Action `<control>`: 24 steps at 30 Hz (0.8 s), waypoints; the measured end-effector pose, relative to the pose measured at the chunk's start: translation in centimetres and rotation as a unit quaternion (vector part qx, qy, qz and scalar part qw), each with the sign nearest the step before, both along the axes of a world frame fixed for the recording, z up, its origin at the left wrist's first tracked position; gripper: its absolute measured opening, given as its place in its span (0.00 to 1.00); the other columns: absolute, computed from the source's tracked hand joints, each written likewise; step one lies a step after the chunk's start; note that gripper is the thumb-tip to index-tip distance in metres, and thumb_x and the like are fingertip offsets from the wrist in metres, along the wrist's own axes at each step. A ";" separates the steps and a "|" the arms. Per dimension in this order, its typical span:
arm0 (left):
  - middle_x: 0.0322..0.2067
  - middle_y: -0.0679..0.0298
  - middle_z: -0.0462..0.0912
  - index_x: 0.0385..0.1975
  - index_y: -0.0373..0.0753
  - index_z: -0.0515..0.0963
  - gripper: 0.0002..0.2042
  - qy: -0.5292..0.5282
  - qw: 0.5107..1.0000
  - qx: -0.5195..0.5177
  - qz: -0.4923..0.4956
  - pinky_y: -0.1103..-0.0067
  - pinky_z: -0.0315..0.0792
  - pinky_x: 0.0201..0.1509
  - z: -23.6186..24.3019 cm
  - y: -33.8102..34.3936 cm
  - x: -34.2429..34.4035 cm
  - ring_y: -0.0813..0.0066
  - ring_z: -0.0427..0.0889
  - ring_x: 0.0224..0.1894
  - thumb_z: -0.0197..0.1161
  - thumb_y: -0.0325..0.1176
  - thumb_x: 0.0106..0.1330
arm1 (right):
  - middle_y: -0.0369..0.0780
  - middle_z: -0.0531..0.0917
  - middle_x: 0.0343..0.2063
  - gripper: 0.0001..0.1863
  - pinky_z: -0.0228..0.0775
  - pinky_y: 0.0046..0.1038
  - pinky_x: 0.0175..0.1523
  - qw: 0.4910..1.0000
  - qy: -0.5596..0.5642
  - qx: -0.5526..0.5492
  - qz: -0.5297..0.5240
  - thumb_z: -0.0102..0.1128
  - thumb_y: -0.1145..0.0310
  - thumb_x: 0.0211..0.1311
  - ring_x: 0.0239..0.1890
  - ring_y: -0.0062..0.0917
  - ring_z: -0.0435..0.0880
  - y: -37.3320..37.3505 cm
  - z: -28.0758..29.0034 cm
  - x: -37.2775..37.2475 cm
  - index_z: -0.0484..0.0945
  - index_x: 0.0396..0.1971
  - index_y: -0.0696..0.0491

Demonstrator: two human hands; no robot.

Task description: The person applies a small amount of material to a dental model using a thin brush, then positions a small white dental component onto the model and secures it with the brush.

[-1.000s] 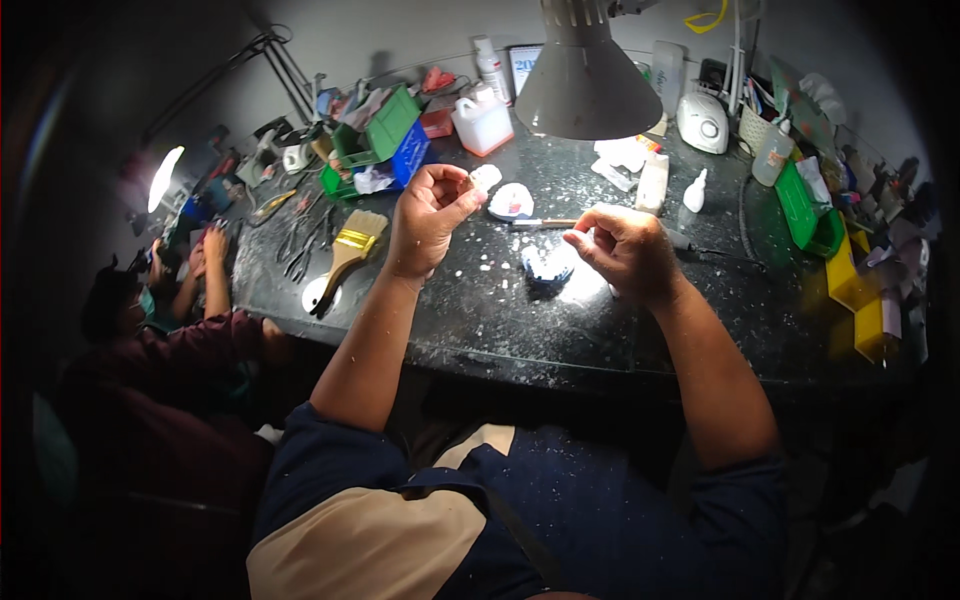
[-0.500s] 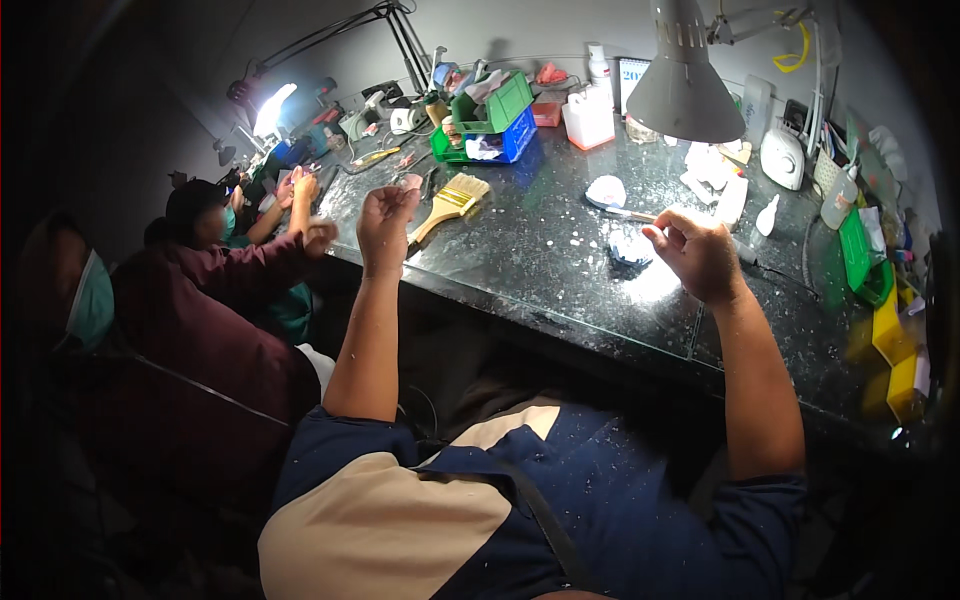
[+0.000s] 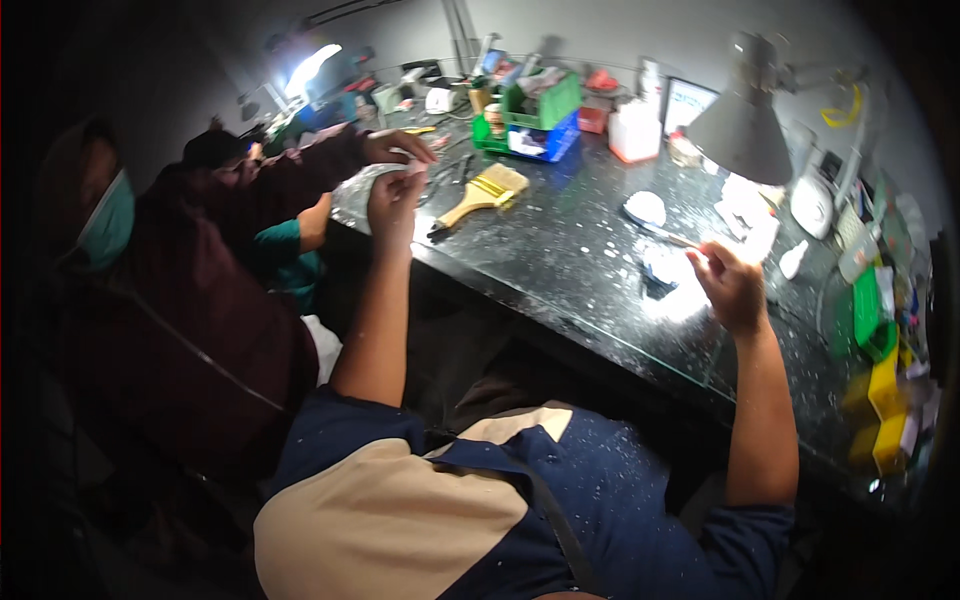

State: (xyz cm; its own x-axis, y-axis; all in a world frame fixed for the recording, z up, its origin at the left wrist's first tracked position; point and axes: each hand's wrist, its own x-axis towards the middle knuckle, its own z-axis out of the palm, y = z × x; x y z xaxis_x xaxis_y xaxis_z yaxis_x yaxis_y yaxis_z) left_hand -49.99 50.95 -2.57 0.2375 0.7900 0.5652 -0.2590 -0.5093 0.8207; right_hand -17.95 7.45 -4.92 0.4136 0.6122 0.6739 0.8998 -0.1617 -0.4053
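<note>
My left hand (image 3: pixel 396 205) is raised over the bench's left front edge, its fingertips pinched on a small pale pinkish piece (image 3: pixel 416 170). A co-worker's hand (image 3: pixel 398 147) reaches in from the left, its fingers at or very close to that piece; whether they touch it I cannot tell. Under the lamp, my right hand (image 3: pixel 736 290) is closed around a slim stick-like tool (image 3: pixel 675 238). The tool's far end points at a round white lump (image 3: pixel 645 208), seemingly in a small dish. Beside the tool lies a crumpled bluish-white cloth or wad (image 3: pixel 660 268).
A wide flat paintbrush (image 3: pixel 485 193) lies on the black speckled bench (image 3: pixel 560 235). Behind it stand stacked green and blue bins (image 3: pixel 545 120) and a white bottle (image 3: pixel 635 132). A grey lamp (image 3: pixel 742 120) hangs low at right, above a small white dropper bottle (image 3: pixel 794 260). Co-workers sit at left.
The co-worker's arm has stretched rightward, bringing the hand up to the piece in my left hand. The view has shifted, so the bench appears farther right. My right hand still grips the tool.
</note>
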 end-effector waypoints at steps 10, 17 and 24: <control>0.38 0.69 0.86 0.49 0.38 0.84 0.22 -0.021 0.999 -0.015 0.044 0.82 0.73 0.42 -1.0 1.4 0.2 0.82 0.81 0.36 0.84 0.46 0.67 | 0.34 0.78 0.15 0.11 0.70 0.32 0.27 0.999 -0.024 -0.020 -0.011 0.76 0.58 0.73 0.16 0.25 0.77 -0.2 0.0 0.5 0.87 0.41 0.51; 0.24 0.72 0.74 0.34 0.45 0.74 0.15 -0.045 0.992 -0.112 0.033 0.83 0.64 0.25 -2.6 -3.7 2.6 0.85 0.71 0.22 0.73 0.40 0.79 | 0.37 0.76 0.15 0.11 0.67 0.29 0.26 0.991 -0.115 0.044 -0.049 0.74 0.63 0.74 0.18 0.22 0.74 -1.2 1.4 2.8 0.88 0.38 0.56; 0.35 0.70 0.84 0.46 0.40 0.83 0.08 0.161 0.933 0.183 -0.265 0.83 0.73 0.38 -1.5 -11.8 9.1 0.87 0.77 0.33 0.69 0.37 0.82 | 0.40 0.83 0.21 0.16 0.76 0.34 0.35 0.993 0.070 -0.022 -0.096 0.75 0.55 0.71 0.24 0.30 0.83 -1.1 1.4 2.7 0.90 0.43 0.53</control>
